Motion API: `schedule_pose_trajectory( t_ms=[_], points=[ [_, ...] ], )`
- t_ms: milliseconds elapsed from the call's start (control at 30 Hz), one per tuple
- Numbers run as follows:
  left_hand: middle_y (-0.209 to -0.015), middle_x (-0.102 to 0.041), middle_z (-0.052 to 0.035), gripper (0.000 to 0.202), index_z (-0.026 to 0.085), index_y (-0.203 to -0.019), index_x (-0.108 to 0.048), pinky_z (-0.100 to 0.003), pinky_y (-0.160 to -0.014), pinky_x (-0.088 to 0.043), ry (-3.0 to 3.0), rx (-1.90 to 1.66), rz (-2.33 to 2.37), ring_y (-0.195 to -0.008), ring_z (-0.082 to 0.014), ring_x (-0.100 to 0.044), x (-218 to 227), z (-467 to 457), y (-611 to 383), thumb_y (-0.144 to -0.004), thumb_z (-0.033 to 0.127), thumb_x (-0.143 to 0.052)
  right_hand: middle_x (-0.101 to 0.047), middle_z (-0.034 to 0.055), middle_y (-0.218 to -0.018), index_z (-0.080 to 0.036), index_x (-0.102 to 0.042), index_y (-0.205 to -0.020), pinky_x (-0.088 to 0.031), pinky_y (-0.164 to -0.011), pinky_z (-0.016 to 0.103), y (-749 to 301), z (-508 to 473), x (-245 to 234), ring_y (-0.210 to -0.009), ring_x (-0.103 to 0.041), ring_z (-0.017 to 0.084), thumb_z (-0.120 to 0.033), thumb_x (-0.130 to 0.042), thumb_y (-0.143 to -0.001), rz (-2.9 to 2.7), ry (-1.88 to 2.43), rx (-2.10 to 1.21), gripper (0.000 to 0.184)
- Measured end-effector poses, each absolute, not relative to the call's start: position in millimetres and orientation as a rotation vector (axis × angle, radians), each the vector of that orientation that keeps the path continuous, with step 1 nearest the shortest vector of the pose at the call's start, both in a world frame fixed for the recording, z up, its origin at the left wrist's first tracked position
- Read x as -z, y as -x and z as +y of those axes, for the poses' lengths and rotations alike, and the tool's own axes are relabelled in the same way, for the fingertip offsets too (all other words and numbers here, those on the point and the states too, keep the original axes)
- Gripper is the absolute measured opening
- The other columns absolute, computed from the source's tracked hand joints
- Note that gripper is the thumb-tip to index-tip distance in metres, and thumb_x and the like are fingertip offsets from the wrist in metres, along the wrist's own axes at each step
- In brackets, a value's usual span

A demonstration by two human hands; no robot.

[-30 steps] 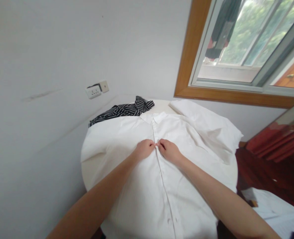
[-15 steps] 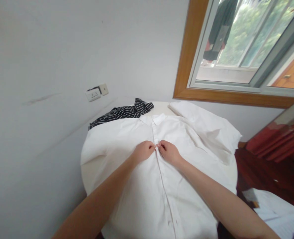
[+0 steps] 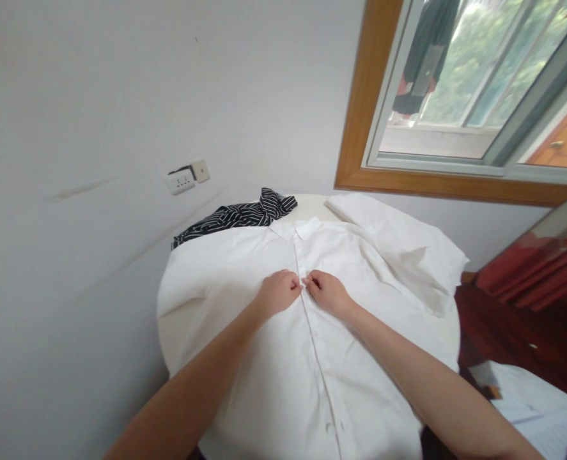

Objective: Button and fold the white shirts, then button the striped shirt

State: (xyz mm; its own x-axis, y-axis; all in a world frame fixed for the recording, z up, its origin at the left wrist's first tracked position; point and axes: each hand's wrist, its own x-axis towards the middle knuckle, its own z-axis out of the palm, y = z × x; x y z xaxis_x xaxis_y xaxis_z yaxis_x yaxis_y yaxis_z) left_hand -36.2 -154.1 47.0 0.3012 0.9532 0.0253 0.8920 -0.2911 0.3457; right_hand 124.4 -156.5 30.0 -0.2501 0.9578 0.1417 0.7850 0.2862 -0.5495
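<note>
A white button-up shirt [image 3: 268,370] lies spread front side up on a round, pale table [image 3: 180,332], its collar toward the wall. Both sleeves reach out to the sides. At the shirt's front opening, below the collar, my left hand [image 3: 279,292] pinches the cloth edge from the left. My right hand [image 3: 328,292] pinches the facing edge from the right, its fingertips almost touching those of the left. Whatever button sits between the fingers is too small to make out. Farther down, the front edges lie close together.
A black-and-white striped cloth [image 3: 238,216] lies at the table's back left, against the wall. A wall socket [image 3: 181,181] is above it. A wood-framed window [image 3: 353,153] is at right. Papers [image 3: 542,409] and a red curtain [image 3: 537,265] are at lower right.
The left fingers have shifted slightly at the shirt's front edge, and the fingertips of both hands have moved a little. The shirt lies as before.
</note>
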Motion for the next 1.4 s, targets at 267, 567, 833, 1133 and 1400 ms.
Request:
schedule_pose_trajectory(
  t_ms=[267,567,833,1133,1400],
  points=[
    [-0.09,-0.066,-0.0051,0.015,0.019,-0.09,-0.066,-0.027,-0.083,-0.045,-2.314,-0.495,1.617,-0.087,-0.0176,-0.061,-45.0,-141.9,49.6,-0.083,0.026,-0.054,-0.058,-0.002,-0.057,-0.019,-0.063,-0.079,-0.036,-0.059,0.022,-130.6,-156.3,-22.9,-0.055,-0.052,0.013,-0.024,-0.037,-0.094,-2.015,1.381,-0.697,0.03],
    [-0.146,-0.042,-0.0057,0.044,0.023,-0.136,-0.046,-0.045,-0.112,-0.022,-2.537,-0.497,1.738,-0.137,-0.0251,-0.032,-17.3,-127.4,51.0,-0.095,0.036,-0.034,-0.051,0.0119,-0.136,-0.023,-0.061,-0.123,-0.027,-0.104,0.047,-166.2,-146.8,-30.8,-0.128,-0.038,0.028,-0.04,-0.045,-0.093,-2.101,1.709,-0.023,0.038],
    [-0.153,-0.03,-0.0022,0.049,0.03,-0.141,-0.039,-0.051,-0.115,-0.011,-2.496,-0.371,1.819,-0.142,-0.0243,-0.023,-11.2,-122.4,48.7,-0.095,0.044,-0.03,-0.015,0.0096,-0.157,-0.032,-0.029,-0.147,-0.009,-0.106,0.065,-173.8,-139.9,-11.5,-0.143,-0.009,0.035,-0.067,-0.022,-0.09,-2.197,2.035,-0.085,0.067],
    [-0.152,-0.033,-0.003,0.047,0.03,-0.139,-0.041,-0.05,-0.114,-0.016,-2.515,-0.38,1.832,-0.14,-0.0242,-0.026,-11.3,-103.5,50.4,-0.095,0.041,-0.03,-0.016,0.0097,-0.157,-0.031,-0.028,-0.147,-0.01,-0.107,0.064,-175.5,-116.9,-14.0,-0.143,-0.01,0.034,-0.067,-0.021,-0.091,-2.221,2.017,-0.113,0.067],
    [-0.14,-0.05,-0.0064,0.047,0.02,-0.136,-0.047,-0.036,-0.111,-0.031,-2.825,-0.692,1.574,-0.129,-0.0176,-0.044,-20.3,-117.5,47.7,-0.092,0.015,-0.031,-0.031,0.0076,-0.152,-0.026,-0.047,-0.137,-0.007,-0.11,0.059,-159.5,-136.3,-31.0,-0.143,-0.013,0.028,-0.037,-0.03,-0.097,-2.278,1.779,0.166,0.045]
  ],
)
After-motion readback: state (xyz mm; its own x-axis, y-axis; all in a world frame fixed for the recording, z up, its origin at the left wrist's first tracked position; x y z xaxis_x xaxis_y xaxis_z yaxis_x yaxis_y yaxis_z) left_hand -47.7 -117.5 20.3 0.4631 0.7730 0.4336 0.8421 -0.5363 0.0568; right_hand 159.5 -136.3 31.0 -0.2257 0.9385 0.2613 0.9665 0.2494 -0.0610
